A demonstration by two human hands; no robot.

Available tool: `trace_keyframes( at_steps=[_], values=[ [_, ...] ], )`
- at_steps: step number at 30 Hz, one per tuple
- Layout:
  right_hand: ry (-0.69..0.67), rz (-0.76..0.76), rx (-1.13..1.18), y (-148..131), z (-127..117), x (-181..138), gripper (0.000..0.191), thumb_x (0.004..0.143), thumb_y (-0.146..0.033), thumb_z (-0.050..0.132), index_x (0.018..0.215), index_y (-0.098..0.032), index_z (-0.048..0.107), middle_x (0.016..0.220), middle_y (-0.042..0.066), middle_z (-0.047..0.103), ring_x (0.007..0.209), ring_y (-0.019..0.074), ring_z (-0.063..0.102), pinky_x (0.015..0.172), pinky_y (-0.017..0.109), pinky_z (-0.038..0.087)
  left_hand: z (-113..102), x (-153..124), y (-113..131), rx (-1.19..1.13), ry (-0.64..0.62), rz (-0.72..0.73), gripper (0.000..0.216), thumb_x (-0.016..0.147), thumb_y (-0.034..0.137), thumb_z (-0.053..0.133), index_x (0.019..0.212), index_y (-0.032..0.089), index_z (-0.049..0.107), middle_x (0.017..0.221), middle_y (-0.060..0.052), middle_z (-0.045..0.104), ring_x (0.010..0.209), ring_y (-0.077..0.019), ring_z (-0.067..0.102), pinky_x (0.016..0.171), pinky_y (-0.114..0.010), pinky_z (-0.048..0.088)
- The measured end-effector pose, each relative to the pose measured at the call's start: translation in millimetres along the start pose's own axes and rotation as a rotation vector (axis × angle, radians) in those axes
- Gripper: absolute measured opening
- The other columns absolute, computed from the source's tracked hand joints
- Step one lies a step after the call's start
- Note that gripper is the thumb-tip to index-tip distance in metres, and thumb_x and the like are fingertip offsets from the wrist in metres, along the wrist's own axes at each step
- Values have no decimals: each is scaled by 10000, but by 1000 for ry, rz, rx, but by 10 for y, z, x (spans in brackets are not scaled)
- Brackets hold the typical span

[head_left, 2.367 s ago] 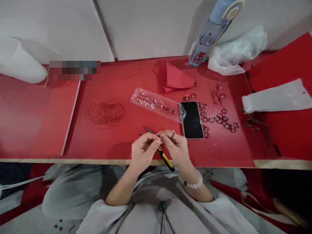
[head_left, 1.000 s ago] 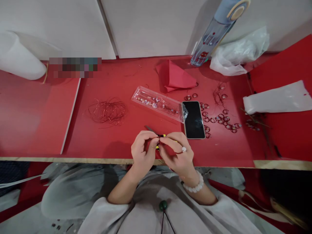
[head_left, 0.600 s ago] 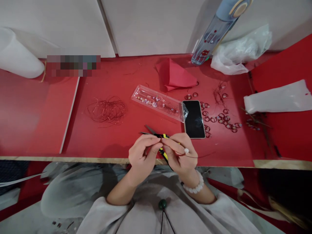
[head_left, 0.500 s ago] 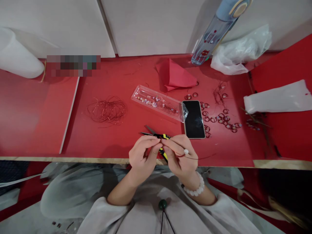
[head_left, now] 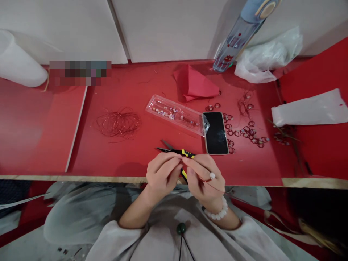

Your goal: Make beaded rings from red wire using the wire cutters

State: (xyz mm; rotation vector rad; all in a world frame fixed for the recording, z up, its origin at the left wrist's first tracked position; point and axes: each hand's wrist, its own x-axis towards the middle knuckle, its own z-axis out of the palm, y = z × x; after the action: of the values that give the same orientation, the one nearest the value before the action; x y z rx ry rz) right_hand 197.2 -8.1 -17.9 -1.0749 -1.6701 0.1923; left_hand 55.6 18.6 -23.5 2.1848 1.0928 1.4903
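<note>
My left hand (head_left: 162, 173) and my right hand (head_left: 204, 177) meet at the near edge of the red table (head_left: 136, 152), fingertips pinched together on a thin red wire (head_left: 214, 187). A small white bead (head_left: 212, 176) sits on that wire at my right hand's knuckles. Black and yellow snips (head_left: 178, 154) lie on the table just behind my fingers, partly hidden. A clear tray of beads (head_left: 175, 115) and a coil of red wire (head_left: 118, 124) lie farther back.
A dark phone (head_left: 216, 132) lies right of the tray, with several small red wire rings (head_left: 248, 132) scattered beside it. A folded red cloth (head_left: 194, 85), a blue bottle (head_left: 239, 34) and white plastic bags (head_left: 268, 56) stand at the back.
Both hands have drawn back toward the table's near edge. The white bead has come into view on the wire at my right hand, and more of the snips shows.
</note>
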Motion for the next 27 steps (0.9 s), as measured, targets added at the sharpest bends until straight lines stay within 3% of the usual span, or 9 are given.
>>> trace_keyframes(
  at_steps=[4, 11, 14, 21, 27],
  values=[
    [32, -99, 11, 24, -22, -41, 427, 935, -25, 529, 1327, -152, 643, 810, 49, 666, 668, 179, 618, 587, 334, 571, -36, 7, 83, -55, -31, -37, 155, 1041, 199, 528, 986, 191, 672, 897, -64, 817, 796, -146, 787, 692, -228, 645],
    [81, -172, -2, 67, -42, -139, 360, 957, -62, 508, 1255, -200, 656, 748, 4, 613, 604, 163, 593, 549, 334, 586, -119, 44, 206, -97, -58, -65, 116, 1001, 204, 616, 962, 208, 725, 884, -52, 814, 737, -133, 768, 669, -212, 650],
    [48, -116, -7, 20, -75, -100, 369, 954, -57, 496, 1263, -199, 641, 755, 11, 624, 609, 166, 597, 541, 314, 568, -149, 52, 237, -62, -52, -75, 105, 998, 192, 628, 948, 197, 720, 865, -51, 813, 740, -129, 769, 682, -196, 645],
    [-194, 128, -107, -191, -234, 27, 311, 933, -83, 538, 1186, -242, 628, 777, 16, 712, 635, 186, 650, 569, 305, 549, -136, 17, 176, 202, -25, 51, 87, 978, 152, 643, 959, 208, 707, 826, -25, 804, 712, -142, 767, 704, -217, 643],
    [-247, 115, -114, -235, -249, 64, 317, 936, -63, 516, 1195, -218, 613, 716, -3, 677, 580, 163, 626, 541, 278, 514, -80, -55, 66, 260, 35, 116, 143, 1026, 186, 580, 937, 199, 690, 787, -27, 786, 679, -124, 747, 660, -204, 630]
  ],
)
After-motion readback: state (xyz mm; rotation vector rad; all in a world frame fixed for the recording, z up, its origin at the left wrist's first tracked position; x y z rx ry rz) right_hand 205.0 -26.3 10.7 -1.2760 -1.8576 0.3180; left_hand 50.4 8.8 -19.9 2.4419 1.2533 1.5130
